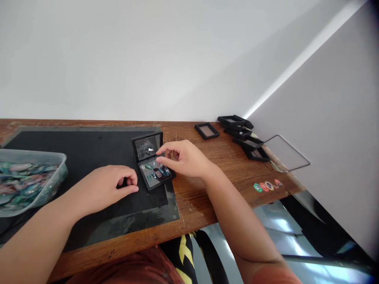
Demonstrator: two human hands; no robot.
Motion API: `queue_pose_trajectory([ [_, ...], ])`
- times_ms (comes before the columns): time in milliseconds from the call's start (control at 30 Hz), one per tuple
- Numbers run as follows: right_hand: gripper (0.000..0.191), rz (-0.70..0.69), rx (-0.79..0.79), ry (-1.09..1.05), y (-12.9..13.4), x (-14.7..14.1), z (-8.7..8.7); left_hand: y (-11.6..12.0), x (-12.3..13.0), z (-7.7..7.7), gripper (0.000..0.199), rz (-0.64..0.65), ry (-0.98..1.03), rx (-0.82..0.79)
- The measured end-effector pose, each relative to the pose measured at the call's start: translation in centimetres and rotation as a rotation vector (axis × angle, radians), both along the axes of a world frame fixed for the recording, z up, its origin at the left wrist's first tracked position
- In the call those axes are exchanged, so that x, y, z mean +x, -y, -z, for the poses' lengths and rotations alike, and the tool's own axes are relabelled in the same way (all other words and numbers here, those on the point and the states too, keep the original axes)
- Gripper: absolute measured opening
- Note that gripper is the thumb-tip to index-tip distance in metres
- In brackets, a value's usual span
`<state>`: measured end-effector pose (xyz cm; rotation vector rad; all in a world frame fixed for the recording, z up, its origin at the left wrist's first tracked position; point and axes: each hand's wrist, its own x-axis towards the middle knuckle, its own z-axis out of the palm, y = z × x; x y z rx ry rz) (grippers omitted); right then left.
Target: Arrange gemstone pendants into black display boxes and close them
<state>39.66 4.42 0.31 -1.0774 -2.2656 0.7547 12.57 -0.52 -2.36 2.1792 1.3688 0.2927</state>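
A small black case (pixel 151 182) stands with its lid raised on the right part of a black mat (pixel 97 146). Inside it lie several glossy pieces in green, blue and pink, shaped like false nails. Over the case's right side is my right hand (pixel 185 157), thumb and index finger apart near the lid's lower edge, with nothing seen between them. To the left of the case my left hand (pixel 118 183) rests on the mat, fingers curled and thumb apart from them; no object shows in it.
A clear plastic tub (pixel 63 165) full of glossy coloured pieces stands at the left. On the wooden table (pixel 204 197), a square black frame (pixel 207 131), a pile of black frames (pixel 248 142) and several round stickers (pixel 269 185) lie at the right. A wall rises behind.
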Motion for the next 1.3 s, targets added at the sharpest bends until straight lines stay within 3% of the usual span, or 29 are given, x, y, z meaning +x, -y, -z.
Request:
queue_pose_trajectory([
  [267, 0.022, -0.004, -0.026, 0.008, -0.1, -0.2, 0.1, -0.1, 0.4, -0.5, 0.031, -0.150, 0.094, 0.120],
  [467, 0.020, -0.033, -0.047, 0.031, 0.1, -0.4, 0.0, 0.1, 0.5, -0.6, 0.030, -0.171, 0.108, 0.261],
  [667, 0.017, -0.065, -0.039, 0.023, 0.1, -0.4, 0.0, 0.0, 0.5, -0.2, 0.021, -0.180, 0.290, 0.422],
  [1000, 0.008, -0.127, 0.000, -0.052, 0.1, -0.8, 0.4, 0.4, 1.0, -0.5, 0.020, -0.282, 0.349, 0.343],
  [1300, 0.012, -0.304, 0.026, -0.176, 0.7, -1.2, 0.3, 0.3, 1.7, -0.5, 0.015, -0.186, 0.411, 0.355],
])
